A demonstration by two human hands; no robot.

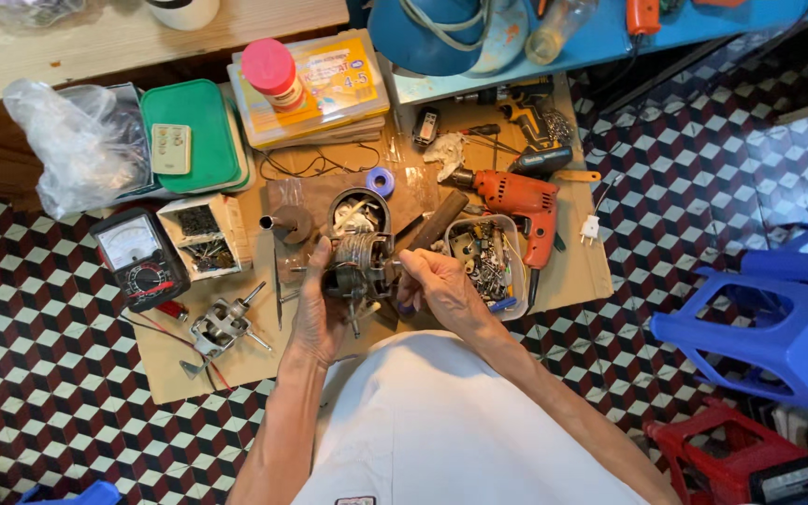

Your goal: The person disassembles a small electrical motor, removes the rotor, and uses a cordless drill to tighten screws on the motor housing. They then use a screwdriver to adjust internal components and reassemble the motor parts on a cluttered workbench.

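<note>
Your left hand grips the side of a small round grey metal motor wound with wire, fingers closed around it. Your right hand touches its other side, and its fingers are pinched on something too small to tell. You hold the motor up, just above the flat brown cardboard sheet. It looks half taken apart, with a bare metal motor piece lying to the left. An orange electric drill and a black dial meter rest nearby. The floor has red, white and black tiles.
</note>
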